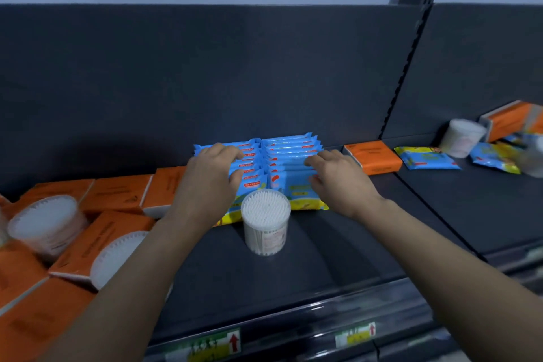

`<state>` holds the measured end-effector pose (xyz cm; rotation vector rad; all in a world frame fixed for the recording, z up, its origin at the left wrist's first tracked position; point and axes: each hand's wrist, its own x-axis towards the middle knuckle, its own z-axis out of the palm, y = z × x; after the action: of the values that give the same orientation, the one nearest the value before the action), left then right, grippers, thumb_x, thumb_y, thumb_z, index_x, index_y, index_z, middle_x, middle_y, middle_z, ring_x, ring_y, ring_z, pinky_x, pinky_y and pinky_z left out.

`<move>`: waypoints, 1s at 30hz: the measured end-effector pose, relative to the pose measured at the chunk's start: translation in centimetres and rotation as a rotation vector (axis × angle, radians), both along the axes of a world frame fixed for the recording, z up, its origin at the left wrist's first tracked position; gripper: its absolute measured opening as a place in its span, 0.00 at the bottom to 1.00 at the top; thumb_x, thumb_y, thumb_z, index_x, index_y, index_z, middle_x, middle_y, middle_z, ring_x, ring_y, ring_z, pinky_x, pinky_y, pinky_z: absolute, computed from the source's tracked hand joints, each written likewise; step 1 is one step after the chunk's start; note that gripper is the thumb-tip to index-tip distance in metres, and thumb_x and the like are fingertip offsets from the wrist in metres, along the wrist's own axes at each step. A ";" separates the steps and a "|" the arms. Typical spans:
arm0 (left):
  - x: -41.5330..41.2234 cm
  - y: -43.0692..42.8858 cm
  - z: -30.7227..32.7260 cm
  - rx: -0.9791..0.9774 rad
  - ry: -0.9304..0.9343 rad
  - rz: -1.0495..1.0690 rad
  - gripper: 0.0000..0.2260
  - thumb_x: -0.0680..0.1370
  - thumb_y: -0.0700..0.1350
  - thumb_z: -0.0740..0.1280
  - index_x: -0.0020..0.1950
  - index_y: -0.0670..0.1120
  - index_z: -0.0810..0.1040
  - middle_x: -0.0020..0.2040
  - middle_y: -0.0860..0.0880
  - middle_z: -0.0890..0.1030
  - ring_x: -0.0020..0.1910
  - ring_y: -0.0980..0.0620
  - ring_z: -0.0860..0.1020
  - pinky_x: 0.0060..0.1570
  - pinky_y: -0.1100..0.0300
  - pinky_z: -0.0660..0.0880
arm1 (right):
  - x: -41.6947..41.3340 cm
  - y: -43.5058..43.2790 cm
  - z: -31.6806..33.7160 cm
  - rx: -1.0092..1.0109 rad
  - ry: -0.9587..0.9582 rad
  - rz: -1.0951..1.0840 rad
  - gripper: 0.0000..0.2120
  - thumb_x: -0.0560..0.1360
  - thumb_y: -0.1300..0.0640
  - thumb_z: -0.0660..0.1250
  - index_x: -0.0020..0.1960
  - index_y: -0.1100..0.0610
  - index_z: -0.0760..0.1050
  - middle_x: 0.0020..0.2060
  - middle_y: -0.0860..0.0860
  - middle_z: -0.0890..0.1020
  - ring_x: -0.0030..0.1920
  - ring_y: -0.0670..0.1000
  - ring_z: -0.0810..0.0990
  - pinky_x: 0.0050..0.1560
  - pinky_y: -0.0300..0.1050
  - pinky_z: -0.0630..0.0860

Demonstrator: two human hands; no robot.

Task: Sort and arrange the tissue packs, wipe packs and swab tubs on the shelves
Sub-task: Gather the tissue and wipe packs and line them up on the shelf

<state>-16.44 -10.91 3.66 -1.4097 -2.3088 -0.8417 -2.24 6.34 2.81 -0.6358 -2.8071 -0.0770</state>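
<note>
1. each grip is clamped on the wipe packs (289, 153), which stand in two rows at the back of the shelf (338, 244): left hand (210, 173) on the left row, right hand (338, 176) on the right.
2. squeezing unevenly could buckle a row and tip packs out of line.
3. the swab tub (266, 220) stands just in front of the rows; a wrist pulling back may topple it.

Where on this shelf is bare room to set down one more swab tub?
Bare shelf lies in front of and right of the standing swab tub, up to the divider. The next bay is also bare in front of the loose wipe pack. The left end is crowded with tissue packs and tubs.
</note>
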 end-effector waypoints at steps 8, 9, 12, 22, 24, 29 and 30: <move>5.9 6.2 0.6 0.145 -0.059 -0.279 0.07 0.72 0.41 0.64 0.48 0.42 0.78 0.45 0.47 0.79 0.45 0.53 0.76 0.50 0.60 0.69 | 7.7 2.6 0.9 -0.015 -0.007 -0.116 0.17 0.78 0.51 0.60 0.64 0.56 0.72 0.59 0.54 0.76 0.61 0.57 0.72 0.59 0.50 0.66; 6.9 7.2 0.6 0.137 -0.069 -0.287 0.08 0.72 0.42 0.63 0.48 0.43 0.79 0.45 0.48 0.79 0.46 0.53 0.76 0.51 0.62 0.69 | 8.8 3.3 1.0 -0.014 -0.008 -0.133 0.17 0.78 0.51 0.60 0.64 0.55 0.72 0.59 0.54 0.77 0.60 0.58 0.72 0.59 0.50 0.66; 10.1 10.5 1.0 0.107 -0.083 -0.313 0.08 0.72 0.44 0.62 0.47 0.44 0.79 0.45 0.51 0.79 0.46 0.52 0.76 0.50 0.66 0.67 | 12.3 6.0 1.2 -0.001 -0.001 -0.172 0.15 0.78 0.51 0.59 0.61 0.56 0.73 0.55 0.54 0.77 0.58 0.58 0.73 0.57 0.51 0.66; 24.6 25.7 -0.6 0.019 -0.139 -0.451 0.06 0.75 0.39 0.67 0.51 0.46 0.79 0.46 0.54 0.76 0.48 0.52 0.76 0.52 0.61 0.70 | 27.2 19.2 1.1 -0.043 -0.007 -0.294 0.19 0.77 0.50 0.62 0.66 0.55 0.71 0.60 0.55 0.76 0.62 0.58 0.72 0.60 0.50 0.67; 27.4 28.8 -1.1 0.004 -0.145 -0.499 0.06 0.75 0.39 0.67 0.51 0.46 0.79 0.48 0.53 0.78 0.50 0.53 0.77 0.54 0.57 0.72 | 30.3 22.0 1.1 -0.061 -0.027 -0.342 0.20 0.77 0.50 0.62 0.67 0.55 0.70 0.61 0.54 0.76 0.63 0.58 0.72 0.60 0.50 0.67; 32.9 35.1 -1.8 -0.071 -0.184 -0.596 0.07 0.76 0.41 0.66 0.53 0.45 0.78 0.50 0.52 0.78 0.52 0.54 0.76 0.55 0.59 0.71 | 36.1 27.9 0.1 -0.162 -0.101 -0.475 0.21 0.77 0.50 0.63 0.68 0.55 0.69 0.63 0.55 0.74 0.64 0.58 0.70 0.60 0.52 0.69; 33.6 36.1 -2.0 -0.085 -0.186 -0.612 0.07 0.76 0.41 0.66 0.53 0.46 0.78 0.51 0.52 0.78 0.52 0.54 0.76 0.55 0.58 0.72 | 37.0 28.9 -0.2 -0.179 -0.131 -0.491 0.21 0.77 0.50 0.63 0.68 0.54 0.68 0.64 0.55 0.73 0.64 0.58 0.69 0.61 0.52 0.69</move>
<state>17.12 25.20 1.64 -2.2129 -2.0664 -1.0814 34.71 35.25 2.63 -1.3965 -2.7295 0.0429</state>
